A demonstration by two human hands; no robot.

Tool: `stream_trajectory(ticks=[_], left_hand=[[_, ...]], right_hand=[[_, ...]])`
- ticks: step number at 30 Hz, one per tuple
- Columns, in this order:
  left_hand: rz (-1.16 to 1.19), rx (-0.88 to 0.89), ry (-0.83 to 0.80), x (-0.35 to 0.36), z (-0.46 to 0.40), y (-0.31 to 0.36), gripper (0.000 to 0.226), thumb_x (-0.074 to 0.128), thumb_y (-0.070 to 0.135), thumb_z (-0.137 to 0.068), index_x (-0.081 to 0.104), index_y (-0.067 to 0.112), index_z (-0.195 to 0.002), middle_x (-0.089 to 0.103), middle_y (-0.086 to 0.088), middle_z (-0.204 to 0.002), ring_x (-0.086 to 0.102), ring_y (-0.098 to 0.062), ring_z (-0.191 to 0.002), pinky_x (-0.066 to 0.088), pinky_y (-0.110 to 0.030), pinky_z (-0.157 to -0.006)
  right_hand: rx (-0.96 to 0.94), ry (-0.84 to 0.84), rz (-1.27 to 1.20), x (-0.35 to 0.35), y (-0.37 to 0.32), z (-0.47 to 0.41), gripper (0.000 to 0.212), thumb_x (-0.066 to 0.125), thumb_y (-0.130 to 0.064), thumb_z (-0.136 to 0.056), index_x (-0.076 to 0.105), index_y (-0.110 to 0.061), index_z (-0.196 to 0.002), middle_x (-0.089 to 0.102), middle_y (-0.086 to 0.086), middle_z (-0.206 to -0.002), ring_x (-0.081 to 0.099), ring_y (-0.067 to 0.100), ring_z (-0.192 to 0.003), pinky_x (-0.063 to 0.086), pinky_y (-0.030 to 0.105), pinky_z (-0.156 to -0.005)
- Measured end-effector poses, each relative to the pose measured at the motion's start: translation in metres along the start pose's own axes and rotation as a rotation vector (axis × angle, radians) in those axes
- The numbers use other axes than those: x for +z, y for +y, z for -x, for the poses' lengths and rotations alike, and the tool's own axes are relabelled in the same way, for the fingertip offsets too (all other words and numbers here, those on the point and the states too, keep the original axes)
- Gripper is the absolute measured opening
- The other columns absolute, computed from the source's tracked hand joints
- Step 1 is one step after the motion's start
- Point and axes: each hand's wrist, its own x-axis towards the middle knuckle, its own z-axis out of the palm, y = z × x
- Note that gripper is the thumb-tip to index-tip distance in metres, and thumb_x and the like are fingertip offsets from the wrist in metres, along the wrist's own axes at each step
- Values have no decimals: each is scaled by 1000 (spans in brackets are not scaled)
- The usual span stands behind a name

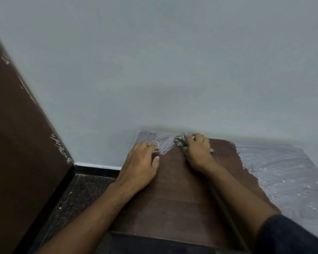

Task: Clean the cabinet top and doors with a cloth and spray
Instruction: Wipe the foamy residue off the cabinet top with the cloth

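A dark brown wooden cabinet top (174, 195) fills the lower middle of the view, against a pale wall. My right hand (197, 153) presses a crumpled grey cloth (180, 141) on the top's far edge, near the wall. My left hand (141, 162) lies flat on the top's far left corner, fingers spread, holding nothing. A whitish foamy film (283, 167) covers the right part of the top and a patch at the far left corner (148, 137). The strip between them is bare brown wood. No spray bottle is in view.
A tall brown panel (17, 143) with white scuffs stands at the left. Dark speckled floor (81, 191) with a black skirting lies between it and the cabinet. The pale grey wall (173, 61) rises right behind the cabinet. A thin dark cord (226, 213) runs under my right forearm.
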Motion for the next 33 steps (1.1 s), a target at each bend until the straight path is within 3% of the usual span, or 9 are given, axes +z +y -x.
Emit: stream_trajectory(ticks=[3, 5, 9, 12, 20, 22, 25, 28, 33], left_hand=[[-2, -27, -8, 4, -8, 1, 33, 59, 28, -97, 61, 20, -129, 59, 2, -123, 50, -18, -121, 42, -33, -105], [10, -25, -10, 5, -9, -1, 32, 59, 27, -97, 61, 20, -128, 59, 3, -122, 50, -17, -121, 42, -33, -105], [14, -40, 30, -2, 1, -23, 29, 62, 23, -96, 63, 20, -125, 59, 5, -119, 50, -14, -117, 40, -28, -101], [31, -119, 36, -3, 0, -36, 33, 61, 23, -97, 61, 19, -130, 58, 3, -124, 49, -15, -121, 40, -28, -102], [158, -341, 48, -2, -15, -36, 51, 57, 28, -100, 46, 14, -147, 50, -4, -146, 47, -21, -135, 40, -38, -114], [187, -383, 31, -4, -10, -40, 51, 56, 28, -101, 45, 15, -149, 51, -2, -147, 51, -17, -129, 43, -35, -112], [288, -446, 29, -3, -8, -41, 50, 57, 26, -101, 45, 15, -149, 54, 0, -145, 52, -6, -113, 41, -22, -99], [359, -498, 73, 1, -9, -39, 50, 58, 23, -100, 47, 15, -148, 57, 1, -143, 53, -5, -110, 41, -20, -95], [400, -568, 126, 2, -10, -39, 52, 60, 18, -97, 47, 17, -147, 63, 3, -132, 59, -10, -102, 40, -20, -90]], right_hand=[[-159, -73, -16, 14, -31, 17, 55, 49, -27, -101, 33, -19, -153, 31, 16, -152, 25, 38, -138, 21, 47, -119], [-192, -89, -10, 7, -16, 11, 54, 49, -26, -100, 35, -19, -152, 35, 17, -148, 29, 37, -135, 24, 45, -118], [37, 16, 50, -7, 20, -19, 44, 46, -21, -101, 40, -12, -144, 38, 19, -144, 34, 41, -130, 26, 48, -114], [93, 24, 52, 3, 2, -21, 49, 46, -17, -99, 38, -12, -147, 35, 19, -148, 32, 42, -132, 24, 51, -116], [-236, -89, -56, 24, -52, -30, 50, 43, -24, -104, 34, -15, -153, 39, 15, -148, 31, 34, -136, 22, 42, -119], [-254, -85, -47, 17, -34, -29, 48, 45, -24, -104, 37, -14, -151, 43, 13, -144, 35, 31, -134, 24, 38, -117], [-134, -2, -3, 17, -18, -32, 41, 47, -22, -102, 45, -11, -141, 45, 15, -140, 37, 33, -128, 26, 39, -112], [-53, 12, -5, 28, -45, -40, 40, 48, -23, -99, 47, -13, -138, 44, 16, -140, 37, 36, -126, 26, 43, -111], [-184, -45, -19, 55, -110, -55, 45, 49, -27, -99, 44, -14, -142, 40, 18, -144, 36, 37, -127, 28, 44, -112]])
